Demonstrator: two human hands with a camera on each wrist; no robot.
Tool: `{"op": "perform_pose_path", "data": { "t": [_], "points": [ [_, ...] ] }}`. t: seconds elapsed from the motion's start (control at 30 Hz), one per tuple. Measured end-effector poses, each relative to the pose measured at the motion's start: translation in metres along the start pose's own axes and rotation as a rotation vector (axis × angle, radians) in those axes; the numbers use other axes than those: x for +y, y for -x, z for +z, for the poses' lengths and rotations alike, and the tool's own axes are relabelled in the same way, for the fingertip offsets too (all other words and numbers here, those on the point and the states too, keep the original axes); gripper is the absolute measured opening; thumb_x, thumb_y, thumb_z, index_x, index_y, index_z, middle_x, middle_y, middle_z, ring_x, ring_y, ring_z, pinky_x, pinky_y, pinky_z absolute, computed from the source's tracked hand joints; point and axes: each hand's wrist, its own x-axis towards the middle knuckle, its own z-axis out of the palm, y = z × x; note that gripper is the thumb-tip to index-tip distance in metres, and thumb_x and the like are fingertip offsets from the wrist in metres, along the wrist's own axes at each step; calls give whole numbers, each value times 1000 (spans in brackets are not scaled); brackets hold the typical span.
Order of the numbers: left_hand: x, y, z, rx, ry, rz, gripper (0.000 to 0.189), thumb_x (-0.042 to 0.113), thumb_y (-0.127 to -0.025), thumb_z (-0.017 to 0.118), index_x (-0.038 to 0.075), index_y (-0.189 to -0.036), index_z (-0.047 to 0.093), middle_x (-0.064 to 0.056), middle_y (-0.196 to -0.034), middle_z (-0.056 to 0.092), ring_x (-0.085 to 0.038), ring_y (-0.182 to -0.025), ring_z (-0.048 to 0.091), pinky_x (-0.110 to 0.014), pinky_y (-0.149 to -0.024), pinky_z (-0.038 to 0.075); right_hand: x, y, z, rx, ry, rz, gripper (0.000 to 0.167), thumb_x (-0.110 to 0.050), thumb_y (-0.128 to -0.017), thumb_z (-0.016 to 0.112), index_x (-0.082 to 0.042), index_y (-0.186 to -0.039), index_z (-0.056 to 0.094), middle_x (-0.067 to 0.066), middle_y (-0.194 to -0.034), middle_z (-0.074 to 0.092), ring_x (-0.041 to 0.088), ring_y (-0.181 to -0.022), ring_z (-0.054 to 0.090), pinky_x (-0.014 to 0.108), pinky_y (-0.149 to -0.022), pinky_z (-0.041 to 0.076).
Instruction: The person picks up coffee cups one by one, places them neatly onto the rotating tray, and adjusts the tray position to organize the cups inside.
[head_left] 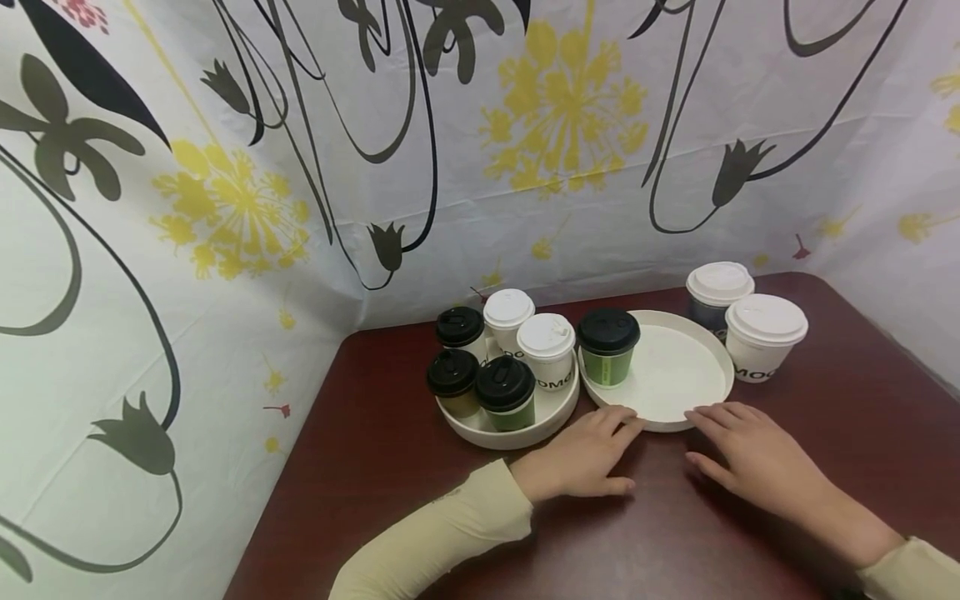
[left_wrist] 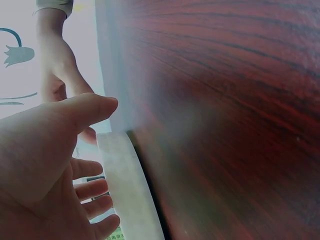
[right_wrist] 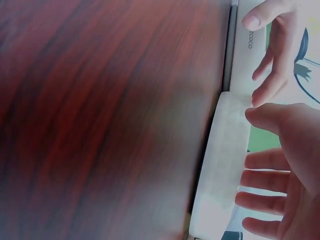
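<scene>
My left hand [head_left: 581, 457], fingers extended, has its fingertips at the front left rim of a round white tray [head_left: 682, 371]. On that tray's left side stands a green paper cup with a black lid [head_left: 608, 348]. At the front right rim are the fingertips of my right hand [head_left: 757, 458], its thumb held apart. In the left wrist view, relaxed fingers [left_wrist: 92, 189] lie along the tray's side wall [left_wrist: 132, 190]. The right wrist view likewise has straight fingers [right_wrist: 265, 180] beside the wall. Neither hand grips anything.
A second round white tray [head_left: 491, 437] at the left bears three black-lidded cups and two white-lidded cups. Right of the nearer tray, a dark cup with a white lid [head_left: 718, 287] and a white cup [head_left: 763, 337] stand on the brown table [head_left: 637, 550]. Patterned cloth [head_left: 465, 242] hangs behind.
</scene>
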Motion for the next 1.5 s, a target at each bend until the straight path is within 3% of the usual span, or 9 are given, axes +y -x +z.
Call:
{"op": "perform_pose_path", "data": {
  "t": [0.2, 0.4, 0.67, 0.93, 1.5],
  "points": [
    [-2, 2, 0, 3, -16, -24, 85, 60, -90, 60, 16, -154, 28, -3, -151, 37, -15, -143, 35, -25, -121, 30, 5, 0, -4, -51, -48, 44, 56, -33, -74, 83, -5, -120, 69, 14, -117, 69, 35, -108, 63, 55, -92, 47],
    [-4, 4, -1, -33, -11, -73, 86, 62, -90, 59, 17, -155, 27, -2, -154, 36, -17, -147, 34, -27, -122, 29, 21, 2, -4, -75, -56, 74, 55, -32, -74, 83, -6, -120, 69, 18, -120, 67, 39, -109, 63, 57, -92, 47],
    [-8, 7, -7, -51, 18, -127, 82, 59, -90, 62, 16, -153, 32, -3, -152, 38, -18, -146, 35, -27, -120, 32, 37, 6, 0, -40, -72, 56, 57, -25, -69, 87, -7, -119, 69, 18, -121, 65, 38, -110, 63, 54, -90, 47],
    [-9, 4, -4, -11, -10, -150, 79, 59, -88, 63, 13, -147, 38, -3, -144, 43, -16, -141, 40, -27, -117, 35, 30, 6, 0, -72, -91, 56, 60, -26, -70, 86, -7, -124, 66, 19, -123, 64, 39, -113, 59, 55, -92, 45],
    [1, 0, -4, -12, -33, -131, 79, 60, -91, 59, 14, -150, 35, -1, -147, 40, -14, -141, 38, -24, -118, 34, 14, 5, 0, -69, -57, 16, 65, -30, -70, 86, -6, -127, 65, 16, -121, 66, 38, -113, 58, 54, -92, 46]
  ]
}}
